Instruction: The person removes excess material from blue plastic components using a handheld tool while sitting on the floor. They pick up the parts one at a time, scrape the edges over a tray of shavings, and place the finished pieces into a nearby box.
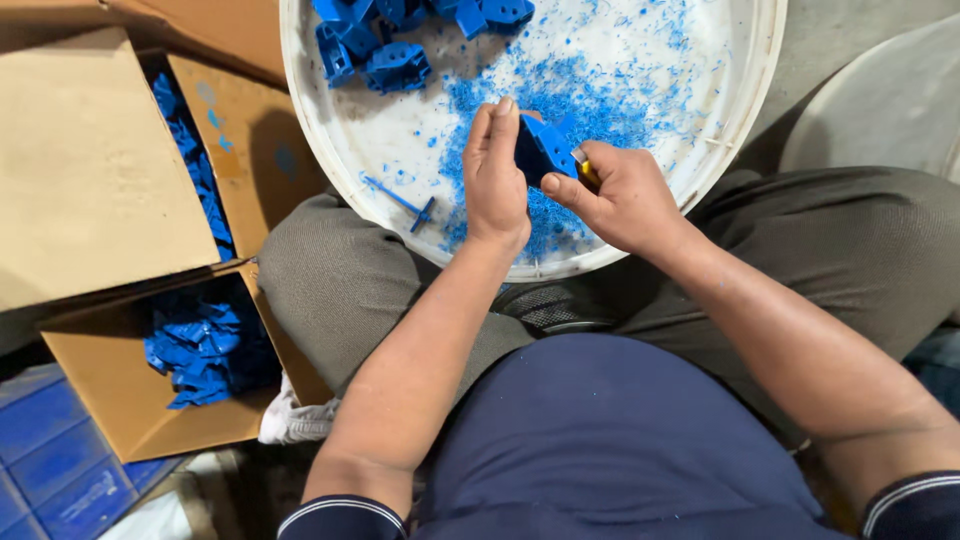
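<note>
While the person sits with a round white tray (745, 90) resting across the knees, two cardboard boxes (110, 400) stand open on the floor to their left, and the nearer one already holds a good heap of blue plastic parts (205, 345). Judging by that heap and the thick scatter of blue shavings (590, 100) over the tray, much trimming looks done. A small pile of untrimmed blue pieces (395, 65) remains at the tray's far edge, so some work seems left. A thin blue offcut strip (400, 200) lies near the tray's near rim.

Over the shavings, the left hand (497, 175) is closed around a blue plastic part (545, 150), fingers upright along its side. The right hand (620, 195) grips a small yellow-handled tool (585, 172) against that part; its blade is hidden by the thumb. The tray's far side and the farther box are cut off, so how many pieces remain is hard to say.
</note>
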